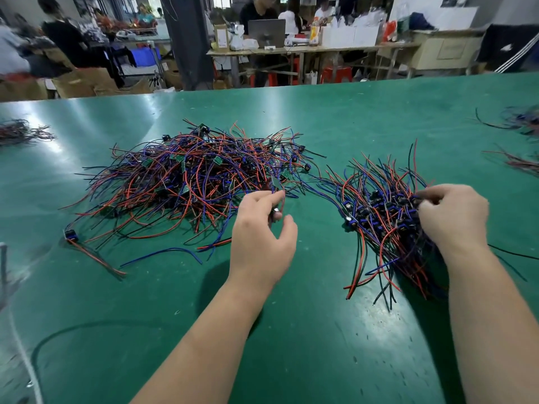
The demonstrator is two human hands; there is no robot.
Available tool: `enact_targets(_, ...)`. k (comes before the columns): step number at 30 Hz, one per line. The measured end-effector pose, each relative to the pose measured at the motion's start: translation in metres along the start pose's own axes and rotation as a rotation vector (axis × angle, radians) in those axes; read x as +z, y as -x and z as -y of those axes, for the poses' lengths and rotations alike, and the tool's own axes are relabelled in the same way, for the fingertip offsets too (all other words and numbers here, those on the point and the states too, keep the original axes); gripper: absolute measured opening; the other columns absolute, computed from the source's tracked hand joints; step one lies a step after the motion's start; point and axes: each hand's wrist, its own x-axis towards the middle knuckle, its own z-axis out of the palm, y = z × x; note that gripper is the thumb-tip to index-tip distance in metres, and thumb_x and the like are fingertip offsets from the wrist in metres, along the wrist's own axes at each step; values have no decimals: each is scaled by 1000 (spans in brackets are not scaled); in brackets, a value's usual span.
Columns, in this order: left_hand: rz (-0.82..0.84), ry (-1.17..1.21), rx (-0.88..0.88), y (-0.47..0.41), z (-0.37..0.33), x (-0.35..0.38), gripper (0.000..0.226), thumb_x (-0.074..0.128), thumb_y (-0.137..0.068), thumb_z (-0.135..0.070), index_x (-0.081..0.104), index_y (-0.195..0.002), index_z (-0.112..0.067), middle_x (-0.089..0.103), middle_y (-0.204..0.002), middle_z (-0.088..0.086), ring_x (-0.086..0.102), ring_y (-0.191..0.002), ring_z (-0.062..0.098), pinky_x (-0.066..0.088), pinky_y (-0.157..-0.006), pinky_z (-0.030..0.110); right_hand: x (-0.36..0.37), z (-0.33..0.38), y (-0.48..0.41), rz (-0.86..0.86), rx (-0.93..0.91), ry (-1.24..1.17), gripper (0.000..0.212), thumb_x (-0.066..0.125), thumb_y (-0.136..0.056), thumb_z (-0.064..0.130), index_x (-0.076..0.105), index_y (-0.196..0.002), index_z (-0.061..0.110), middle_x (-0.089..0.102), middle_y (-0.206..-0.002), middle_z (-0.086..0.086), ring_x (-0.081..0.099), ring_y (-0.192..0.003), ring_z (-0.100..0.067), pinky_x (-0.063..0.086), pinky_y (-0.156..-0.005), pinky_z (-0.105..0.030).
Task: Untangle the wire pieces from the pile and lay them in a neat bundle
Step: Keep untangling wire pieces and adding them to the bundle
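From the head view, the loose tangled pile of red, blue and black wire pieces with small green boards and black connectors (198, 182) lies on the glossy green table mat (291, 330), left of centre. The sorted bundle of the same wires, connectors lined up across its middle (388, 223), lies just to the right of it. The left hand (262, 231) pinches one thin wire piece (276, 199) between thumb and forefinger at the pile's near right edge. The piece's upper end runs into the tangle, so it does not look free yet. The right hand (452, 214) has its fingers curled onto the bundle's connector row, gripping it there. The main risk is a snag: a quick pull could drag neighbouring loops and boards out with the pinched piece, or tighten the knot. Long blue strands also bridge the gap between pile and bundle, and a tug might sweep them across and disturb the aligned ends. If the right hand's grip loosens, the fanned bundle may splay further. A stray piece with a dark connector (70, 234) lies apart at the left and could be overlooked.
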Motion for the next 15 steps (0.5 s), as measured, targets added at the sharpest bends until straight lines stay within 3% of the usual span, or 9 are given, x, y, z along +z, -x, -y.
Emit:
enact_targets(2, 0, 35, 94, 2, -6, 0, 39, 60, -80, -9, 64, -119, -6, 52, -111, 1, 57, -84, 5, 44, -87, 14, -1, 17, 8, 103, -29, -261, 29, 56, -79, 0, 74, -98, 11, 74, -82, -6, 62, -63, -12, 48, -67, -24)
enact_targets(4, 41, 38, 197, 6, -11, 1, 41, 61, -78, -6, 64, -119, -5, 52, -112, 1, 56, -85, 4, 44, -89, 15, 0, 36, 23, 522, 6, -611, 26, 64, -80, -1, 71, -103, 8, 74, -76, -5, 59, -52, -7, 48, -52, -20)
enact_targets(6, 96, 45, 269, 12, -15, 4, 41, 62, -77, -3, 65, -117, -4, 53, -111, -1, 57, -89, 5, 44, -91, 16, 4, 49, 38, 938, 64, -868, 28, 69, -76, 8, 70, -104, 6, 74, -87, -11, 61, -56, -10, 47, -51, -16)
enact_targets(7, 122, 52, 292, 14, -17, 6, 40, 62, -76, -1, 65, -116, -3, 54, -111, -1, 56, -93, 6, 44, -93, 16, 7, 53, 44, 1046, 70, -960, 26, 67, -74, 11, 72, -99, 7, 74, -88, -10, 61, -59, -11, 46, -52, -16)
enact_targets(11, 157, 55, 300, 19, -18, 9, 35, 60, -75, -1, 68, -109, -1, 61, -110, 7, 57, -105, 12, 50, -91, 28, 18, 64, 54, 1067, 151, -1281, 26, 63, -73, 16, 74, -96, 8, 63, -81, -4, 54, -61, -9, 40, -53, -18)
enact_targets(15, 204, -71, 249, 17, -13, 10, 29, 60, -78, -6, 70, -104, 0, 62, -106, 8, 55, -96, 10, 46, -83, 20, 26, 68, 55, 790, 268, -1151, 38, 74, -64, 29, 67, -91, 4, 56, -63, 1, 44, -50, -8, 34, -45, -15)
